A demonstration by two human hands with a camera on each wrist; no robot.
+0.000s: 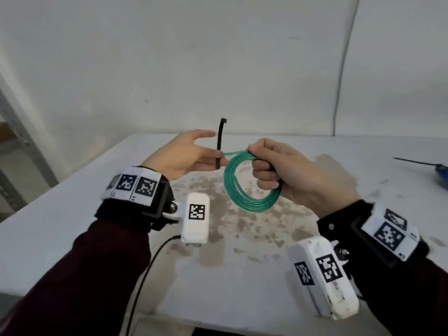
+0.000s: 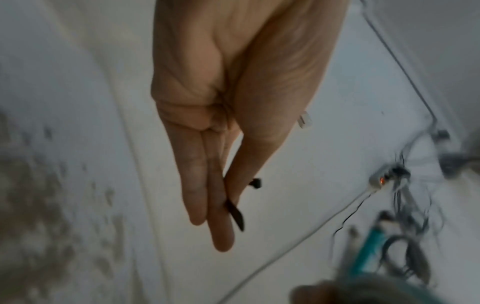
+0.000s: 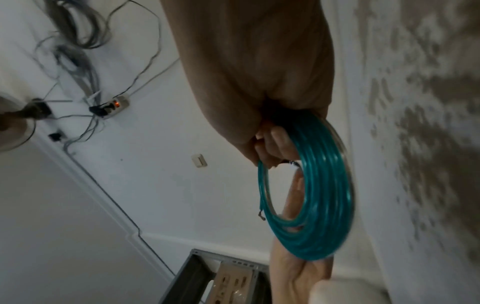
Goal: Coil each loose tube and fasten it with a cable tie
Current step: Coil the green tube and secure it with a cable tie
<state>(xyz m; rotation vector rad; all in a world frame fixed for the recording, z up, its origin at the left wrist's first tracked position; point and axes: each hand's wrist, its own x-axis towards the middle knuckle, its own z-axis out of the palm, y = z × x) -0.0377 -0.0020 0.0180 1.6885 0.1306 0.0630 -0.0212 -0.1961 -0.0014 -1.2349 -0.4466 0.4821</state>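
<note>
Nearest the head cam: two white wrist camera units, one under the left wrist (image 1: 195,219), one under the right wrist (image 1: 322,277), both with black-and-white marker tags. Dark red sleeves on both arms.

Left to right:

- Metal shelf frame (image 1: 14,141) at far left edge, beside the table.
- Left hand (image 1: 184,157): held above the table, thumb and fingers pinching a black cable tie (image 1: 219,144). Fingers mostly straight, index extended forward. Tie stands roughly upright, head end at top, lower end just below the pinch. Left wrist view confirms it: tie tip (image 2: 236,216) sticks out between thumb and fingers.
- Green tube (image 1: 249,183): coiled into several loops, held in the air above the table between the two hands. Top of the coil runs right next to the tie; can't tell whether they touch.
- Right hand (image 1: 288,170): fingers curled around the right side of the coil, gripping it firmly. Right wrist view shows the loops (image 3: 322,197) bunched together, one loose end (image 3: 261,214) hanging free on the inside.
- White table (image 1: 72,214): worn, brown-stained patch under the hands.
- Far right edge on the table: a blue item (image 1: 440,170) with a thin dark tail, partly cut off, can't identify.
</note>
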